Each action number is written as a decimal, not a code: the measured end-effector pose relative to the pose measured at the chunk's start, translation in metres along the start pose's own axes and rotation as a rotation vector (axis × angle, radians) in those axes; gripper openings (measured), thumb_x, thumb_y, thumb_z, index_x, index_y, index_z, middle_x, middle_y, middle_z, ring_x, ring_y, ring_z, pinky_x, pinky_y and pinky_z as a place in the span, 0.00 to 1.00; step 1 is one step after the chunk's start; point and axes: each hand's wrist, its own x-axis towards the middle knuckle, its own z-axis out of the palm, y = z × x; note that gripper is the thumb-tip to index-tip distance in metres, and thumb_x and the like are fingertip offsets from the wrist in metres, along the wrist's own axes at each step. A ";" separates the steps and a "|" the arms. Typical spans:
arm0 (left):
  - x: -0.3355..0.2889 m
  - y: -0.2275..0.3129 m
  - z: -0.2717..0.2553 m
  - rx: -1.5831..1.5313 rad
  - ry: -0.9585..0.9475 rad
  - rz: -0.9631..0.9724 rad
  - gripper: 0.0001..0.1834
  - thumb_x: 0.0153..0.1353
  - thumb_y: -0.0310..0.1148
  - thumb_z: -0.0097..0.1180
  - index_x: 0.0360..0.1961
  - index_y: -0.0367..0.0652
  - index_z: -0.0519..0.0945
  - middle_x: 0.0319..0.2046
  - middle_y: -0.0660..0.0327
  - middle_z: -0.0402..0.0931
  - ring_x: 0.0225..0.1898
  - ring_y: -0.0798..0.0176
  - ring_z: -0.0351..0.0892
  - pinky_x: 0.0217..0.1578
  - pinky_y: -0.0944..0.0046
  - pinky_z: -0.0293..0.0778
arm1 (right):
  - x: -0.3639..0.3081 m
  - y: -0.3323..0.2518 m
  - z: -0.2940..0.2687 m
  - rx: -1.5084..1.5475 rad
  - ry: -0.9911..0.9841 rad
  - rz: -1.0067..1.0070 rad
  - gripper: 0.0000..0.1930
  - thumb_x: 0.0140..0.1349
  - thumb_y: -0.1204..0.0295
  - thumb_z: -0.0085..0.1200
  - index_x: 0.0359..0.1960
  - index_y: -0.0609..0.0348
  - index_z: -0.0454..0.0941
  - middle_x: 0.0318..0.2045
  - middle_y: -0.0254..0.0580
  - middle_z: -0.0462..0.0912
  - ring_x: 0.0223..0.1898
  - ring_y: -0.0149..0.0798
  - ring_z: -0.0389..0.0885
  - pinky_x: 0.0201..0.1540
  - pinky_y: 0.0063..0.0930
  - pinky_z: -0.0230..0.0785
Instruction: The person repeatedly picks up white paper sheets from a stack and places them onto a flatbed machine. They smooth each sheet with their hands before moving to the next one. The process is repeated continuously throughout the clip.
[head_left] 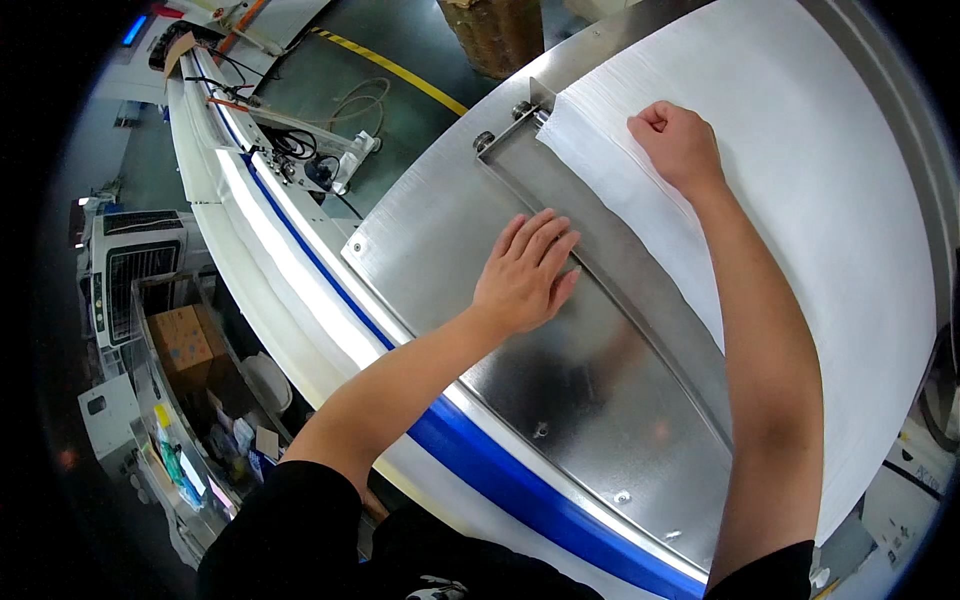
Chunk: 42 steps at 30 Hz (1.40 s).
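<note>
My left hand [527, 272] lies over a shiny metal plate [500, 385], fingers stretched out and palm down. Its fingertips reach the thin straight metal bar [655, 338] that runs across the plate. Farther right, my right hand [678, 148] is curled into a loose fist on a large stack of thin white sheets [820, 200]; whether its fingers pinch anything is hidden. The stack's near edge is wavy and layered, lying beyond the bar. Dark round knobs [484, 142] sit at the bar's far end, beside a small upright metal tab [542, 94].
A blue strip [470, 450] and a long bright white ledge [290, 270] border the plate on the left. Beyond are a wheeled stand with cables [335, 165], a brown drum [497, 35], a cardboard box [182, 340] in a cart and an air cooler [140, 270].
</note>
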 end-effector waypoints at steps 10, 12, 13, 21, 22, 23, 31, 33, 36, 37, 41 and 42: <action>0.102 -0.033 0.000 0.032 0.354 0.085 0.27 0.51 0.31 0.52 0.55 0.45 0.68 0.55 0.58 0.67 0.57 0.53 0.64 0.58 0.52 0.56 | 0.000 0.006 0.005 -0.069 0.106 0.027 0.12 0.53 0.57 0.52 0.29 0.50 0.81 0.28 0.39 0.83 0.31 0.44 0.82 0.36 0.36 0.73; 0.118 -0.040 0.006 0.091 0.366 0.109 0.28 0.50 0.30 0.51 0.57 0.47 0.67 0.56 0.58 0.66 0.59 0.54 0.63 0.60 0.52 0.54 | 0.001 0.008 0.004 -0.053 0.110 0.026 0.13 0.53 0.57 0.52 0.29 0.50 0.81 0.27 0.39 0.83 0.31 0.45 0.82 0.36 0.36 0.73; 0.122 -0.043 0.008 0.102 0.345 0.117 0.28 0.50 0.30 0.51 0.57 0.48 0.67 0.57 0.59 0.66 0.59 0.55 0.63 0.61 0.52 0.54 | 0.001 0.009 0.005 -0.044 0.111 0.026 0.13 0.53 0.56 0.53 0.29 0.50 0.81 0.27 0.39 0.83 0.31 0.45 0.82 0.36 0.37 0.73; 0.122 -0.051 0.018 0.165 0.302 0.126 0.26 0.53 0.31 0.49 0.57 0.52 0.68 0.58 0.63 0.66 0.61 0.59 0.62 0.61 0.53 0.54 | 0.002 0.013 0.007 -0.055 0.124 0.002 0.13 0.53 0.56 0.53 0.29 0.50 0.81 0.27 0.39 0.83 0.31 0.45 0.82 0.36 0.36 0.73; 0.121 -0.051 0.018 0.170 0.300 0.125 0.26 0.53 0.31 0.49 0.56 0.52 0.68 0.57 0.63 0.66 0.60 0.59 0.62 0.61 0.53 0.54 | 0.002 0.014 0.007 -0.061 0.135 -0.006 0.13 0.53 0.56 0.53 0.30 0.50 0.81 0.27 0.39 0.83 0.31 0.45 0.82 0.36 0.36 0.73; 0.121 -0.052 0.018 0.175 0.299 0.124 0.25 0.53 0.32 0.50 0.55 0.51 0.69 0.57 0.63 0.66 0.60 0.59 0.63 0.61 0.53 0.54 | 0.002 0.015 0.007 -0.061 0.132 -0.003 0.13 0.53 0.56 0.53 0.30 0.50 0.81 0.27 0.39 0.83 0.31 0.45 0.82 0.36 0.36 0.73; 0.101 -0.048 0.005 0.159 0.333 0.085 0.19 0.50 0.34 0.57 0.46 0.50 0.73 0.51 0.63 0.70 0.57 0.59 0.66 0.57 0.54 0.58 | -0.001 0.009 0.001 -0.053 0.094 0.022 0.14 0.55 0.57 0.53 0.33 0.52 0.81 0.29 0.40 0.83 0.32 0.43 0.82 0.37 0.34 0.73; 0.096 -0.046 0.002 0.171 0.328 0.083 0.18 0.50 0.34 0.58 0.44 0.49 0.74 0.50 0.63 0.71 0.56 0.58 0.67 0.56 0.55 0.58 | -0.006 0.009 -0.002 0.013 0.076 0.017 0.14 0.56 0.57 0.52 0.33 0.53 0.81 0.29 0.41 0.83 0.32 0.43 0.82 0.37 0.34 0.73; 0.096 -0.054 -0.015 0.204 0.233 0.224 0.18 0.48 0.35 0.59 0.42 0.47 0.73 0.49 0.61 0.71 0.55 0.57 0.68 0.56 0.54 0.60 | -0.038 0.006 -0.010 0.166 0.082 -0.069 0.14 0.58 0.57 0.51 0.32 0.54 0.80 0.29 0.42 0.82 0.31 0.45 0.81 0.36 0.36 0.73; 0.096 -0.059 -0.024 0.201 0.181 0.282 0.18 0.49 0.35 0.59 0.42 0.47 0.73 0.49 0.61 0.71 0.54 0.57 0.69 0.56 0.53 0.61 | -0.062 0.003 -0.014 0.231 0.084 -0.117 0.14 0.59 0.58 0.50 0.32 0.55 0.79 0.28 0.42 0.82 0.31 0.46 0.80 0.35 0.36 0.72; 0.112 -0.065 -0.046 0.319 -0.139 0.359 0.18 0.52 0.37 0.57 0.44 0.45 0.74 0.50 0.58 0.72 0.53 0.55 0.70 0.56 0.50 0.62 | -0.169 0.036 -0.031 -0.139 0.143 0.173 0.15 0.64 0.59 0.43 0.31 0.55 0.78 0.28 0.45 0.80 0.33 0.49 0.77 0.39 0.41 0.69; 0.118 -0.056 -0.051 0.398 -0.259 0.332 0.18 0.53 0.38 0.56 0.45 0.45 0.74 0.50 0.57 0.72 0.53 0.55 0.70 0.56 0.50 0.61 | -0.195 0.055 -0.042 -0.180 0.165 0.243 0.17 0.65 0.59 0.41 0.31 0.56 0.78 0.28 0.45 0.80 0.33 0.49 0.77 0.41 0.42 0.68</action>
